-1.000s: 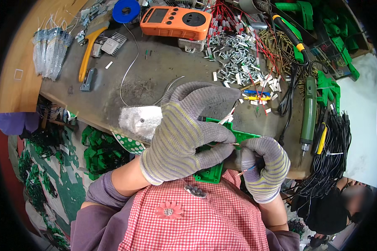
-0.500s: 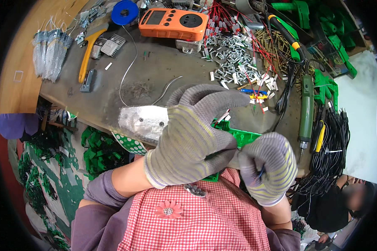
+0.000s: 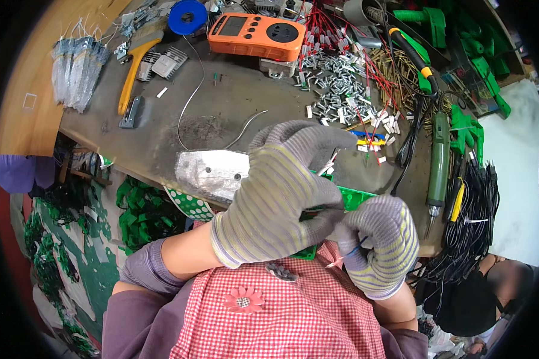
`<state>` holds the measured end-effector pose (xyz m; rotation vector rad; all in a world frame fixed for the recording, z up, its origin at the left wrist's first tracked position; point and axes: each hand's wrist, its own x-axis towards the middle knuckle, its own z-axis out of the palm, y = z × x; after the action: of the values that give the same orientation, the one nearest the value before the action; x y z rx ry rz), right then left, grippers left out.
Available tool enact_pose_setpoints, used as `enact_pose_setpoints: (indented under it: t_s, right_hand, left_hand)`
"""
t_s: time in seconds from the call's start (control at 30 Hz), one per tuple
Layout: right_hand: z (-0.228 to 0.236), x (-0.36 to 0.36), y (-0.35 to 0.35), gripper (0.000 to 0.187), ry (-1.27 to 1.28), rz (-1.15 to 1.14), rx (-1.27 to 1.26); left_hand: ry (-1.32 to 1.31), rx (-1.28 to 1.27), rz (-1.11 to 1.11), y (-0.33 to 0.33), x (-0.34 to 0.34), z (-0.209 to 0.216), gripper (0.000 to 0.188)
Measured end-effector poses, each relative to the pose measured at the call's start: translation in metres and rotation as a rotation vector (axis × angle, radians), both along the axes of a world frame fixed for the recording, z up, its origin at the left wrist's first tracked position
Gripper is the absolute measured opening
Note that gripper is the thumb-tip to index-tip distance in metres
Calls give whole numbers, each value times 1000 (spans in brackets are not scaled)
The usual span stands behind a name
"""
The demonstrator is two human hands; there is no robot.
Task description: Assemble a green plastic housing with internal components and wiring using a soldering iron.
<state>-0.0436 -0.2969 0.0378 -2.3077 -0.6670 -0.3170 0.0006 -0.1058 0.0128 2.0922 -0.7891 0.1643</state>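
Observation:
Both my hands wear grey striped knit gloves and meet over the table's near edge. My left hand (image 3: pixel 281 197) is closed around a green plastic housing (image 3: pixel 354 198), whose ends show beyond the glove. A white-tipped lead (image 3: pixel 329 163) sticks up by its fingers. My right hand (image 3: pixel 380 242) is curled shut against the left fingertips, pinching a thin wire (image 3: pixel 354 249) with blue and pinkish strands. The glove hides most of the wire. A worn silvery plate (image 3: pixel 212 173) with two dark holes lies beside my left hand.
An orange multimeter (image 3: pixel 257 37) stands at the back, near loose screws (image 3: pixel 338 84) and red wires. At right are a green electric screwdriver (image 3: pixel 438 161) and black cables (image 3: pixel 470 215). A yellow-handled brush (image 3: pixel 132 72) and solder wire (image 3: pixel 191 105) lie at left. Another person (image 3: pixel 470 293) is at lower right.
The view has shifted slightly, moving the table's contents a little to the right. More of the blue and pinkish wire shows at my right fingers. Both hands stay together at the green housing.

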Motion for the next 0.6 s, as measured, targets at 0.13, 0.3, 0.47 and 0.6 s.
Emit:
enact_pose_setpoints:
  t_s: [0.13,0.3,0.47,0.6]
  right_hand:
    - [-8,-3,-11,21,9,-29,-80]
    - [4,9,-10,23,-159,-61,-242]
    - [14,15,-1,15,261,-33,0]
    - [3,26,1,14,-12,145,-102]
  left_hand:
    - [155,-229,12,4,-4,-9,10]
    - [85,-164,37,9,-2,-7,11]
    - [-5,-83,54,16,-6,2,8]
    - [135,-113,-107,21,7,10,5]
